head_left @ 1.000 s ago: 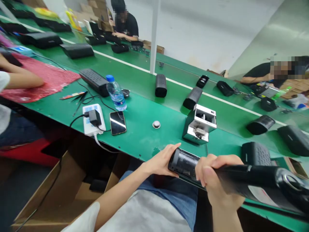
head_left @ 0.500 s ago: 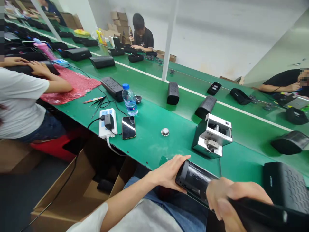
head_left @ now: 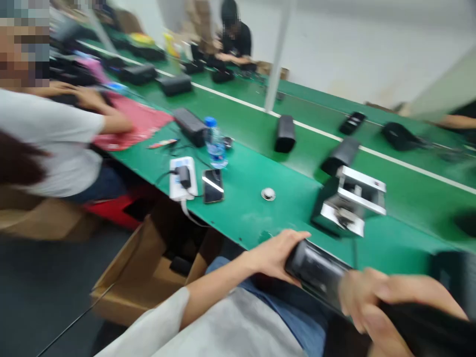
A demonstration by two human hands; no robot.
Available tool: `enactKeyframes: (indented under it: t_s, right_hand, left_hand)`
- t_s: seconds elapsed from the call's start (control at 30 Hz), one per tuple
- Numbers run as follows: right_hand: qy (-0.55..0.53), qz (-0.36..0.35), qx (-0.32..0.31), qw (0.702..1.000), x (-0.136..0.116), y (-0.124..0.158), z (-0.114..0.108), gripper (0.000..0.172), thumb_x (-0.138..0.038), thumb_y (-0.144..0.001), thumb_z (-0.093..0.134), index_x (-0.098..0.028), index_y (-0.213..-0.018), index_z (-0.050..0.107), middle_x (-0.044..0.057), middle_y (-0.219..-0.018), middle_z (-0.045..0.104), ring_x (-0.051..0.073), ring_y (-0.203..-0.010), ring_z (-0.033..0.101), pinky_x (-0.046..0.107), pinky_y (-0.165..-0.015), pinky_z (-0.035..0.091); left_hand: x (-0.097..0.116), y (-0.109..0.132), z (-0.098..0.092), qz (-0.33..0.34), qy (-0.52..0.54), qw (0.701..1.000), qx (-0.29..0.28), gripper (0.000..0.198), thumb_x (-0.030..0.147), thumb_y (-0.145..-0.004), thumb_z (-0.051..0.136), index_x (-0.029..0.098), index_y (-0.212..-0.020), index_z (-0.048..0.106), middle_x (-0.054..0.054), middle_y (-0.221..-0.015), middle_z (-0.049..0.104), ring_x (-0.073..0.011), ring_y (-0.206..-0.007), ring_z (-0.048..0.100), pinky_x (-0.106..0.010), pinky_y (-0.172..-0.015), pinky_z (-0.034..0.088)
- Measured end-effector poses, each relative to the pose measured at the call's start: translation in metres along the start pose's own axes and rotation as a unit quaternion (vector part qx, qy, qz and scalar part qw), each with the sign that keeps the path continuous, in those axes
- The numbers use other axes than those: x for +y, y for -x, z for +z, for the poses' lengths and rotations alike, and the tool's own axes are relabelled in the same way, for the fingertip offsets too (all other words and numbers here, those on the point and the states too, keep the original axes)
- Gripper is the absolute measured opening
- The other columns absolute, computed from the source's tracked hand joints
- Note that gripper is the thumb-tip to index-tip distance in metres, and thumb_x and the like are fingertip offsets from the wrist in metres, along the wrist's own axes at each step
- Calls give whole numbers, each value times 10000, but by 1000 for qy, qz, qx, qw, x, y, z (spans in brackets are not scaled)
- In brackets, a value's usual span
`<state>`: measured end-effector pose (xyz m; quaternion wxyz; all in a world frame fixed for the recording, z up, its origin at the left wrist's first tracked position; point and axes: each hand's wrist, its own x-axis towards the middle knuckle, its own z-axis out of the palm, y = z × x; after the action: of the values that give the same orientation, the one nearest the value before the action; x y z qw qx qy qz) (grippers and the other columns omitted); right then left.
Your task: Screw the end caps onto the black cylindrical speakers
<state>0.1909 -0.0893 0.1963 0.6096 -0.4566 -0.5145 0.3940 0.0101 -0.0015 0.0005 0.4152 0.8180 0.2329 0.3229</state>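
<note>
While the left hand (head_left: 278,254) is gripping a rounded, glossy black casing (head_left: 318,271), seemingly for steadiness, the right hand (head_left: 385,300) is clasping a long black object (head_left: 433,325).

From mid-view, the left hand (head_left: 275,257) sits at five o'clock, cupped with digits parted, its forearm (head_left: 219,286) slanting up toward two o'clock. The right hand (head_left: 383,300), at four o'clock, is blurred, its fingers (head_left: 353,295) curled.
</note>
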Motion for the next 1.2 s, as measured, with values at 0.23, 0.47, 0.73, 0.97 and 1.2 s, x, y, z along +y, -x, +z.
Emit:
enactKeyframes:
  t_s: [0.23,0.47,0.73,0.97,1.2]
  right_hand:
    - [-26,-255,131,958,-41,-78,-22,292,-188,-840,935,-312,-1025,747,-109,-575,515,112,-358,389,289,-346,407]
    - [54,-331,206,919,17,-171,-40,180,-263,-884,815,-281,-899,636,-104,-546,541,156,-407,548,313,-443,511]
    - [89,-298,212,926,30,-173,-32,219,-334,-905,806,-294,-936,594,-125,-566,467,139,-407,519,305,-421,436]
    - [72,-340,209,914,21,-178,-34,212,-305,-923,797,-288,-905,586,-127,-555,479,119,-382,491,295,-411,458]
    - [76,-332,235,911,40,-193,-38,231,-342,-901,811,-283,-928,589,-139,-579,478,97,-352,487,256,-393,417]
  left_hand:
    - [1,1,-9,-26,1,1000,1,1381,370,-787,1064,356,-1819,147,-200,-1767,436,-455,-1641,478,-682,-1344,449]
    - [6,1,-10,-32,-17,999,1,1403,340,-774,1075,357,-1818,139,-208,-1758,445,-473,-1631,489,-696,-1315,482]
    - [6,0,-10,-43,-8,999,-2,1389,337,-775,1069,356,-1817,151,-202,-1769,432,-474,-1645,475,-687,-1325,477]
    - [6,-2,-11,-45,-9,999,-6,1386,357,-775,1068,353,-1814,151,-201,-1748,452,-470,-1619,500,-687,-1313,485]
    - [7,-2,-12,-41,-21,999,-7,1380,362,-786,1062,362,-1810,136,-196,-1756,439,-460,-1633,488,-670,-1323,479]
